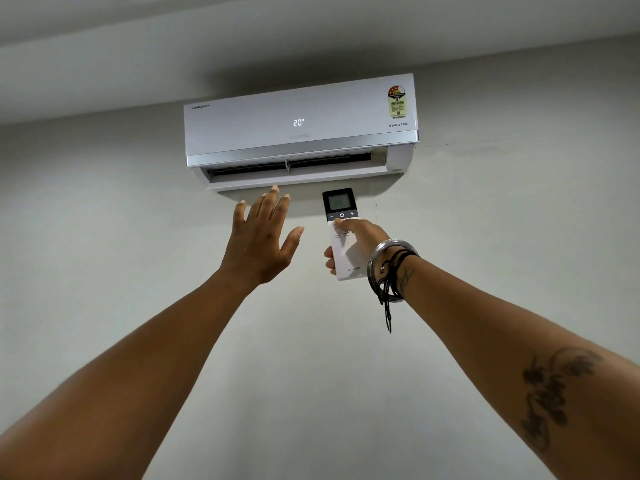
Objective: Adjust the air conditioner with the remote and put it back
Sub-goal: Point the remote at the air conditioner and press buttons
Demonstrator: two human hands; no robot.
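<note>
A white wall-mounted air conditioner (pixel 301 133) hangs high on the wall, its front panel reading 20 and its lower louvre open. My right hand (pixel 360 239) grips a white remote (pixel 341 230) held upright just below the unit; the remote's dark screen also shows 20, and my thumb rests on the buttons under the power key. My left hand (pixel 261 239) is raised with fingers spread, palm toward the vent, its fingertips just under the louvre and holding nothing.
The plain grey wall (pixel 138 271) fills the view, and the ceiling (pixel 207 46) meets it just above the unit. A metal bangle and black cords (pixel 389 268) circle my right wrist.
</note>
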